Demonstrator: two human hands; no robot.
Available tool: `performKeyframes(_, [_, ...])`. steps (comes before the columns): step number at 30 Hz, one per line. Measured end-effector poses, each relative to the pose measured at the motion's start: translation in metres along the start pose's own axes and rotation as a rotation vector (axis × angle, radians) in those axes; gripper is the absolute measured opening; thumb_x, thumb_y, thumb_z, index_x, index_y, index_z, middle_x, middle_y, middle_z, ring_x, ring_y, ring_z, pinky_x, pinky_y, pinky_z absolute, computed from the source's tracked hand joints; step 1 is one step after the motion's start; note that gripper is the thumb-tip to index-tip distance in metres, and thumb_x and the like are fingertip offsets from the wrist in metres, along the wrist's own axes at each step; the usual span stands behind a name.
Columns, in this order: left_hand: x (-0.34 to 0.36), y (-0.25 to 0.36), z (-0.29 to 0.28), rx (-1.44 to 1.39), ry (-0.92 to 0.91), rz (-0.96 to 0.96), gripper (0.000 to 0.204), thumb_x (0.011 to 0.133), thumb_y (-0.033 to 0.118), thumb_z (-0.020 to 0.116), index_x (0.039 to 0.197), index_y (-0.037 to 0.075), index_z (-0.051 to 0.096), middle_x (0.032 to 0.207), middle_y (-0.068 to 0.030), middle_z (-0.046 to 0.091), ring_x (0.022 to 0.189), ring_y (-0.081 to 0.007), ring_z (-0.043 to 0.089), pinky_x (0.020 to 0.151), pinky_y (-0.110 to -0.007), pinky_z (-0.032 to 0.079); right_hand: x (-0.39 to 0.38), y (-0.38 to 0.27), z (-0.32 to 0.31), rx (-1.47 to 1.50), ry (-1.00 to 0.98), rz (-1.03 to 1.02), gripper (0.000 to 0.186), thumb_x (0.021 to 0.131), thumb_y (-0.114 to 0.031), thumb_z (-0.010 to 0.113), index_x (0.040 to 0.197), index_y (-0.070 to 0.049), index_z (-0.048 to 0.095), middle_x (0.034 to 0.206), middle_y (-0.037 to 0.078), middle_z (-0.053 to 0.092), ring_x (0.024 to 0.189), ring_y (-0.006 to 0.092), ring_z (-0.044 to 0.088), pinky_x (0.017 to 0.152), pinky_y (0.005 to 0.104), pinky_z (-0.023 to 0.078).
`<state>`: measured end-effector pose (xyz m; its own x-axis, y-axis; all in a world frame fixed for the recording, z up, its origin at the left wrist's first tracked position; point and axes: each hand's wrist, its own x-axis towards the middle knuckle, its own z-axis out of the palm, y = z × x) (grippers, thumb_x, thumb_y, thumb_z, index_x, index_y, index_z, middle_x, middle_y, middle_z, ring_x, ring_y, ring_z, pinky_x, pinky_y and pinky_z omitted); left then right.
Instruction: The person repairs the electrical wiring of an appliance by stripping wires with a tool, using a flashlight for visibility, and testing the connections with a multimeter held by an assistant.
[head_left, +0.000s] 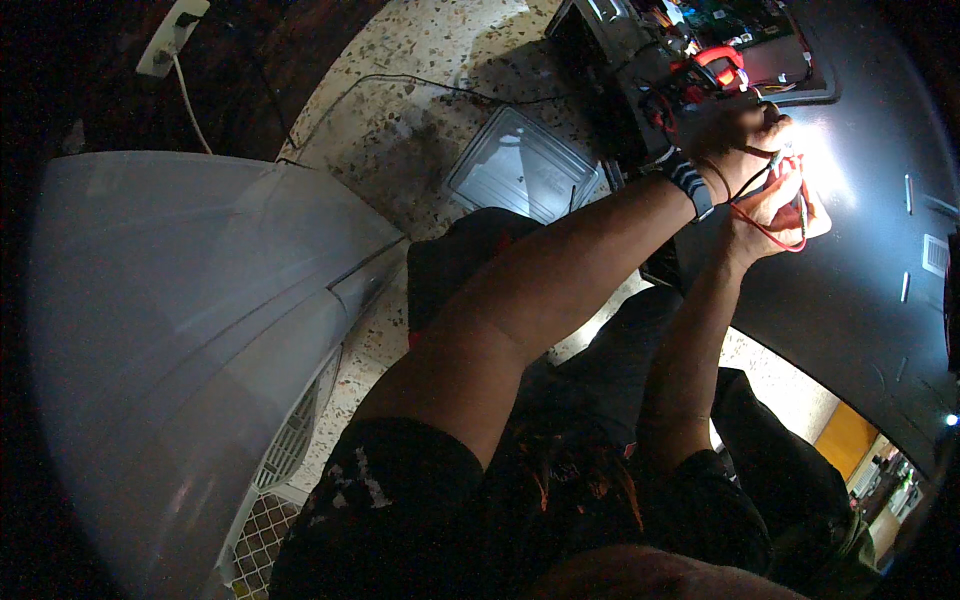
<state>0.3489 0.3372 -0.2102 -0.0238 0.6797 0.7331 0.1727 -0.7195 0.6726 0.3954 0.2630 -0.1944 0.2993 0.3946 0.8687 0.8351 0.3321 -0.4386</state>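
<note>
My left hand (745, 145), with a striped watch on the wrist, is closed with its fingers bent around a thin black wire (752, 180). Just below it, my right hand (780, 215) is closed on a looped red wire (775, 238). The two hands are close together above a large dark panel (850, 260), in a bright glare that hides the fingertips. Beyond them, a red and black tool with a curved red jaw (722, 62) sits by an opening in the panel, where a circuit board (745, 22) and coloured wires show.
A clear-lidded plastic box (522, 165) lies on the speckled floor (400, 130), left of the dark panel. A black cord (440, 82) runs across the floor. A large pale grey cover (190, 330) fills the left side. A power strip (172, 38) is at the upper left.
</note>
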Motion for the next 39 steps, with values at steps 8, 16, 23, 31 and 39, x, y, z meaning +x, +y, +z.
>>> performKeyframes(8, [0.001,0.0,-0.003,0.0,-0.02,0.013,0.015,0.086,0.023,0.066,0.098,0.014,0.063,0.092,-0.0109,0.068,0.089,-0.0308,0.068,0.077,-0.042,0.055,-0.005,0.003,-0.001,-0.244,-0.023,-0.201,0.024,0.098,-0.009,0.065,0.113,0.009,0.058,0.118,0.029,0.061,0.103,0.0317,0.07,0.084,0.0373,0.059])
performKeyframes(16, [-0.001,0.0,-0.005,-0.196,-0.064,-0.035,0.033,0.082,0.031,0.07,0.106,0.008,0.067,0.099,-0.0162,0.07,0.092,-0.0369,0.069,0.081,-0.045,0.055,-0.001,0.001,0.009,0.145,0.114,0.015,0.029,0.095,-0.01,0.071,0.109,0.004,0.05,0.108,0.019,0.058,0.094,0.0279,0.065,0.084,0.0393,0.056])
performKeyframes(23, [-0.002,-0.009,0.004,-0.136,-0.097,0.073,0.022,0.085,0.02,0.067,0.104,0.009,0.068,0.102,-0.0136,0.068,0.096,-0.034,0.067,0.083,-0.043,0.055,-0.003,0.011,0.003,0.07,0.05,0.031,0.022,0.099,-0.003,0.062,0.112,0.009,0.048,0.112,0.02,0.054,0.099,0.0284,0.065,0.083,0.0358,0.058])
performKeyframes(31, [-0.005,-0.017,0.004,-0.089,-0.088,0.174,0.019,0.086,0.023,0.069,0.099,0.008,0.07,0.103,-0.0108,0.066,0.097,-0.0321,0.065,0.084,-0.042,0.054,-0.01,0.021,0.002,0.118,-0.006,-0.006,0.022,0.098,0.003,0.06,0.116,0.01,0.049,0.12,0.02,0.048,0.108,0.0297,0.065,0.091,0.0363,0.059])
performKeyframes(39, [-0.003,-0.013,0.002,-0.165,-0.077,0.143,0.023,0.086,0.024,0.07,0.104,0.01,0.065,0.096,-0.0155,0.068,0.094,-0.0371,0.066,0.083,-0.046,0.054,-0.003,-0.001,0.008,0.266,0.061,0.073,0.021,0.099,0.001,0.061,0.113,0.005,0.045,0.113,0.021,0.058,0.105,0.0291,0.066,0.088,0.0363,0.059])
